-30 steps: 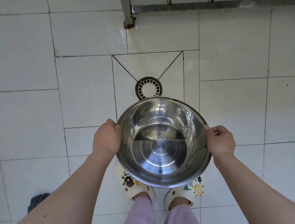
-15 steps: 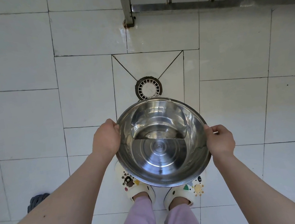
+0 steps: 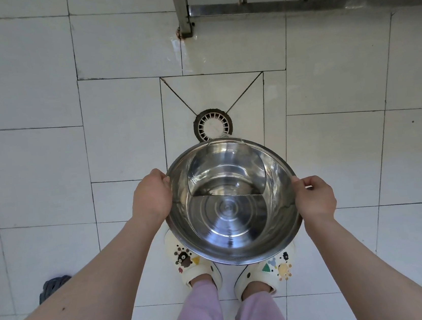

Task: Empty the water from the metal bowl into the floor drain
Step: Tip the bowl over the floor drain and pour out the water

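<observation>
I hold a shiny metal bowl (image 3: 235, 223) over the white tiled floor, tilted away from me. My left hand (image 3: 151, 195) grips its left rim and my right hand (image 3: 315, 196) grips its right rim. Clear water (image 3: 226, 174) is pooled against the bowl's far wall, up near the far rim. The round floor drain (image 3: 212, 125), white grille in a dark ring, lies on the floor just beyond the bowl's far edge.
My feet in cream clogs (image 3: 193, 265) stand under the bowl. A metal rack leg (image 3: 183, 17) and rail stand at the far wall behind the drain. A dark cloth (image 3: 52, 285) lies on the floor at the left.
The bowl has tipped a little further away from me, and the water has crept closer to the far rim. Both hands keep their grip.
</observation>
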